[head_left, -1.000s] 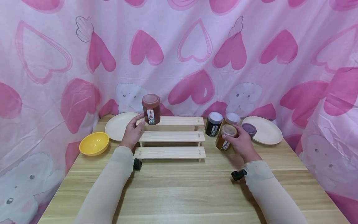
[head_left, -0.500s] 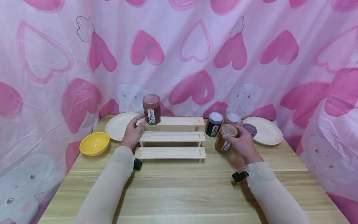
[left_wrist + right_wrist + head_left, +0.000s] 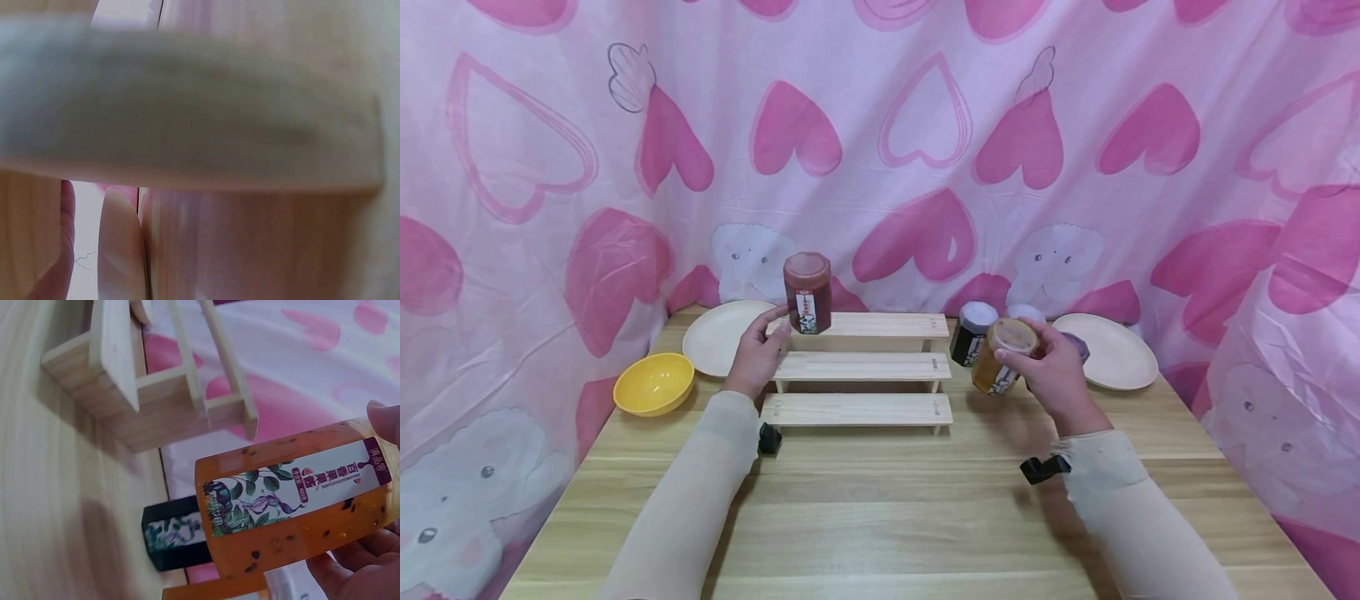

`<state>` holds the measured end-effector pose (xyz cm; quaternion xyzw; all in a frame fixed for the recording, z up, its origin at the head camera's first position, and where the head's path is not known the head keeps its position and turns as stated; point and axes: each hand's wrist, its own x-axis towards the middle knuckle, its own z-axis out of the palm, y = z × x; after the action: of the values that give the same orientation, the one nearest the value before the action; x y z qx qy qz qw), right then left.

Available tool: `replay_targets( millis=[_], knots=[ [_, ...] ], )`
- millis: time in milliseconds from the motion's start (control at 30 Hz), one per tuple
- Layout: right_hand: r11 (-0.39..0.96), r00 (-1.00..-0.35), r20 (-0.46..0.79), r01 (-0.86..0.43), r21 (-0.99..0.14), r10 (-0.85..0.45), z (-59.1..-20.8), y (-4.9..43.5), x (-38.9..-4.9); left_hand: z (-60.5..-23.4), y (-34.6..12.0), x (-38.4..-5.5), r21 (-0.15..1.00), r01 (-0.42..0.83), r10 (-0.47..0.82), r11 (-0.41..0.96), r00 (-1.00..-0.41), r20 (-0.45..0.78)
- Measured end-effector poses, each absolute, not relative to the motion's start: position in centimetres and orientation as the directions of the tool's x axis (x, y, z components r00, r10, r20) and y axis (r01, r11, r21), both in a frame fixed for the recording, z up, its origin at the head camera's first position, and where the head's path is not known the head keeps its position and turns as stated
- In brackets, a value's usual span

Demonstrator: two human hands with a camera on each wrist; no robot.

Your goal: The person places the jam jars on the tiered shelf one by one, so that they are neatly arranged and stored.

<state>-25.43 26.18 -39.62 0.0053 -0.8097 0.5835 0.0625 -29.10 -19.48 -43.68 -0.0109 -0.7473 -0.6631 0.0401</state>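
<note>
right hand [image 3: 1060,379]: the grip is curled round an orange jar [image 3: 1002,357], thumb in front.
orange jar: up off the counter [image 3: 880,517] and tipped over a bit. the right wrist view shows little dark bits inside and a white label with green leaves.
left hand [image 3: 756,354]: right by the left side of a red-brown jar [image 3: 807,293]. i cannot tell if the grip pinches it or is just spread next to it.
red-brown jar: upright, at the left end of the top step of the wooden stand [image 3: 861,367]. it has a white and red label.
wooden stand: three long steps, low in front and high at the back, in the middle of the counter.
other jars: a black jar [image 3: 967,343] with a white lid stands just right of the stand. a white-lidded jar [image 3: 1026,312] and a purple-lidded jar [image 3: 1079,344] are partly hidden behind the right hand.
plates: one pale plate [image 3: 715,337] on the left and one pale plate [image 3: 1112,352] on the right, both near the back.
bowl: a yellow bowl [image 3: 653,385] in front of the left plate.
back: a pink cloth [image 3: 895,108] with hearts and bunny faces.
</note>
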Motion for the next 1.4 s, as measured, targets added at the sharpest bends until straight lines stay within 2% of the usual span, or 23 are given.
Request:
replay_targets(
  millis=[367, 600, 767, 1033, 1400],
  knots=[
    [0.270, -0.984, 0.163, -0.140, -0.953, 0.065, -37.7, 23.9, -25.4, -43.4, -19.4, -29.0, 0.992, 0.032, -0.041, 0.118, -0.998, 0.037],
    [0.246, -0.990, 0.123, -0.102, -0.964, 0.070, -36.7, 22.3, -25.8, -43.4, -19.4, -28.8, 0.993, 0.031, -0.040, 0.117, -0.999, 0.036],
    [0.230, -0.986, 0.155, -0.138, -0.963, 0.060, -36.1, 21.1, -26.4, -43.2, -19.4, -28.8, 0.993, 0.034, -0.040, 0.115, -0.998, 0.039],
    [0.274, -0.975, 0.215, -0.195, -0.942, 0.047, -35.4, 19.4, -27.4, -43.1, -19.4, -28.8, 0.995, 0.025, -0.032, 0.099, -0.999, 0.028],
    [0.241, -0.982, 0.189, -0.179, -0.954, 0.022, -34.3, 16.7, -28.5, -43.1, -19.4, -28.8, 0.994, 0.025, -0.025, 0.105, -0.999, 0.027]
  ],
)
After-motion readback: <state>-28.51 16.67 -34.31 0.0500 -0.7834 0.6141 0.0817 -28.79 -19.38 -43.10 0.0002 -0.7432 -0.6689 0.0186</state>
